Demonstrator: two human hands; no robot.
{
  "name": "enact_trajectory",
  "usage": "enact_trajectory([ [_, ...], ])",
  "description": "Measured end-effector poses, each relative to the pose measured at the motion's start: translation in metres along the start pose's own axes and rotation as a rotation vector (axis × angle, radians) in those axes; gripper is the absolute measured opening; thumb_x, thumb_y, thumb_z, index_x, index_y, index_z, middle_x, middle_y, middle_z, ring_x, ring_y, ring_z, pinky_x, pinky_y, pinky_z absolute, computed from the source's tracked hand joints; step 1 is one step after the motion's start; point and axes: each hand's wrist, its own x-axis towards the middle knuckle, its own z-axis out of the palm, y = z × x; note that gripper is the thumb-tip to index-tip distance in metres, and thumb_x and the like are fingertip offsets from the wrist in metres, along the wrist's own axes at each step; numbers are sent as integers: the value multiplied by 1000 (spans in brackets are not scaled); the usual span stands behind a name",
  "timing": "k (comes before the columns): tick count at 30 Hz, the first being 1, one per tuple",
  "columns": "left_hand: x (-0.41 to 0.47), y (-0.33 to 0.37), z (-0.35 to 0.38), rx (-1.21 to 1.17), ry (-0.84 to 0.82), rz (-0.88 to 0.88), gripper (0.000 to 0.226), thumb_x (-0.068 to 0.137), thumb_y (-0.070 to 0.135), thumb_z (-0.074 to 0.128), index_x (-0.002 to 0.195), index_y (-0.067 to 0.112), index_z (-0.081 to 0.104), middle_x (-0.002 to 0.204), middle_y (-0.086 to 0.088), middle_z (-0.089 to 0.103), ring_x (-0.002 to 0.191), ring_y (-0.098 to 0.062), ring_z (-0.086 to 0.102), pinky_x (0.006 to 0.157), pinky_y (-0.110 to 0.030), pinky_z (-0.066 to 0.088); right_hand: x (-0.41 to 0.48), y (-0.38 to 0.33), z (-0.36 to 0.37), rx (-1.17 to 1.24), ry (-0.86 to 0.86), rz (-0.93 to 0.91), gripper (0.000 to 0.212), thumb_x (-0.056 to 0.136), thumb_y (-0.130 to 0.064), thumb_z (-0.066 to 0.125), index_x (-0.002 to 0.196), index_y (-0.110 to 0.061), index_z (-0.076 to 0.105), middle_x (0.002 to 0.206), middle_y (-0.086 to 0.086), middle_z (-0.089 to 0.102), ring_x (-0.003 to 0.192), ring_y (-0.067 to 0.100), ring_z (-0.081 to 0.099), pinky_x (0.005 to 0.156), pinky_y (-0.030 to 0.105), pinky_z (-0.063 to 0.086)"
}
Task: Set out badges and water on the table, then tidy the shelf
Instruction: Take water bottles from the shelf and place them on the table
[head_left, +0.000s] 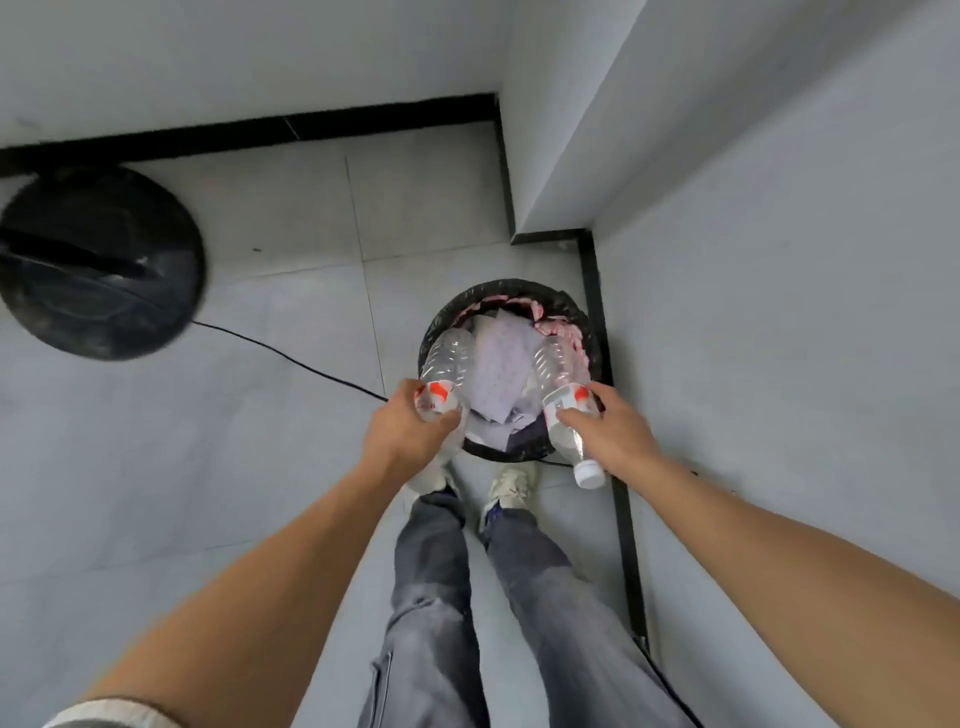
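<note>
My left hand (402, 428) grips a clear plastic bottle (447, 358) with a red-and-white label; its base points into a round black waste bin (441, 317). My right hand (615, 434) grips a second clear bottle (563, 410) with a white cap at its near end, also held over the bin. The bin has a black liner and holds crumpled white and pink paper (498, 364). Both bottles look empty.
The bin stands on grey floor tiles in a wall corner (550, 239) with black skirting. A round black stand base (98, 260) sits at left, and its black cable (291, 353) runs across the floor toward the bin. My legs and shoes (511, 486) are right below the bin.
</note>
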Motion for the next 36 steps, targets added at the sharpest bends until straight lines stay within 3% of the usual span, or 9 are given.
enact_trajectory([
  [2, 38, -9, 20, 7, -27, 11, 58, 85, 39, 66, 134, 19, 42, 124, -10, 60, 108, -31, 58, 91, -39, 49, 27, 4, 23, 15, -25, 22, 68, 77, -55, 62, 139, -41, 37, 127, -4, 59, 103, 24, 60, 91, 42, 51],
  [6, 109, -23, 58, 56, -67, 59, 59, 87, 39, 64, 136, 18, 38, 127, -11, 59, 110, -32, 58, 90, -39, 49, 89, 15, 70, 37, -60, 46, 80, 81, -45, 68, 149, -36, 26, 142, -3, 49, 120, 26, 54, 100, 44, 47],
  [11, 176, -38, 97, 57, -90, 70, 57, 86, 42, 65, 132, 20, 38, 126, -7, 56, 112, -28, 57, 91, -38, 47, 145, 27, 117, 49, -37, 79, 88, 84, -35, 72, 153, -26, 18, 145, 2, 47, 129, 28, 47, 108, 42, 40],
  [16, 190, -40, 112, 116, -129, 110, 54, 89, 49, 54, 130, 17, 44, 132, -11, 51, 111, -31, 58, 90, -37, 46, 153, 35, 134, 36, -14, 106, 81, 80, -40, 71, 147, -24, 28, 135, 5, 55, 127, 33, 47, 104, 47, 42],
  [19, 173, -38, 100, 159, -119, 128, 43, 91, 40, 49, 129, 20, 49, 125, -8, 59, 107, -30, 60, 89, -39, 50, 134, 34, 121, 14, -34, 92, 66, 85, -35, 69, 142, -22, 38, 130, 6, 57, 121, 29, 52, 97, 40, 46],
  [24, 117, -20, 58, 260, -89, 125, 39, 93, 18, 48, 132, 14, 48, 100, -10, 62, 96, -32, 60, 81, -38, 51, 86, 25, 80, -69, -55, 60, 55, 90, -37, 61, 140, -19, 46, 134, 7, 57, 121, 27, 54, 98, 37, 46],
  [30, 22, 19, 8, 271, -38, 160, 16, 91, 19, 47, 104, 17, 57, 87, -7, 63, 76, -29, 60, 66, -35, 50, 5, -2, 12, -51, -26, -10, 41, 90, -33, 61, 127, -16, 59, 125, 7, 64, 110, 25, 60, 92, 35, 49],
  [36, -101, 66, -39, 305, -1, 269, 23, 91, 19, 47, 107, 11, 60, 92, -12, 67, 84, -32, 60, 72, -36, 51, -116, -19, -57, -125, 56, -105, 30, 91, -30, 57, 116, -15, 63, 114, 7, 67, 104, 28, 61, 87, 38, 51],
])
